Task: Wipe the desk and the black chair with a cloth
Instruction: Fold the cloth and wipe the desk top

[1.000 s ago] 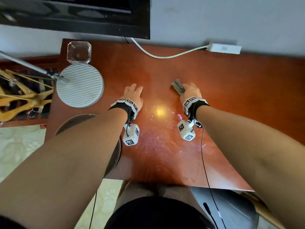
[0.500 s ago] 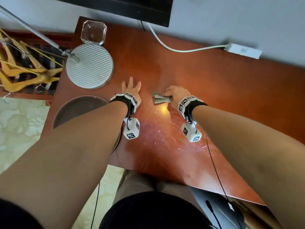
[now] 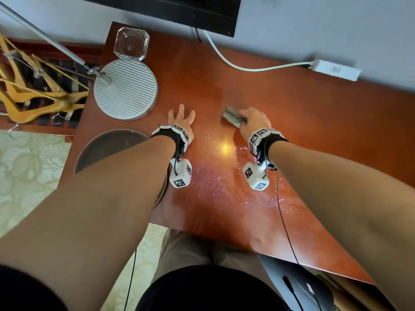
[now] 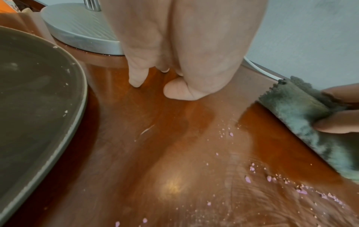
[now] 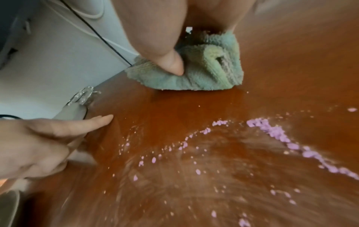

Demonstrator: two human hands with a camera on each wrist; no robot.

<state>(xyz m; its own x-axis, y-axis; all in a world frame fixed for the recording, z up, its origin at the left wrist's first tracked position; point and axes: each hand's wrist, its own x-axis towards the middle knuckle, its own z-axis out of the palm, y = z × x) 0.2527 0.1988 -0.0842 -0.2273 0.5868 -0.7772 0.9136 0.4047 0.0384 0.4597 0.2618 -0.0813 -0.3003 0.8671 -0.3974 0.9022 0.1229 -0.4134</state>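
The reddish-brown wooden desk (image 3: 292,122) carries scattered pink crumbs (image 3: 215,151) near its middle. My right hand (image 3: 249,120) grips a folded grey-green cloth (image 3: 232,116) and presses it onto the desk just beyond the crumbs. In the right wrist view my thumb (image 5: 167,58) digs into the cloth (image 5: 204,76), with the crumbs (image 5: 272,132) lying in an arc in front of it. My left hand (image 3: 180,116) rests flat on the desk with fingers spread, left of the cloth and apart from it. The black chair (image 3: 292,286) shows under the desk's near edge.
A round ribbed lamp base (image 3: 125,88) and a glass ashtray (image 3: 131,42) stand at the desk's back left. A dark round plate (image 3: 107,147) lies under my left forearm. A white power strip (image 3: 334,69) with its cable sits by the wall. Wooden hangers (image 3: 33,95) lie beyond the left edge.
The cloth swept left towards my left hand, then moved back right and a little away from me. My left hand stayed flat in place.
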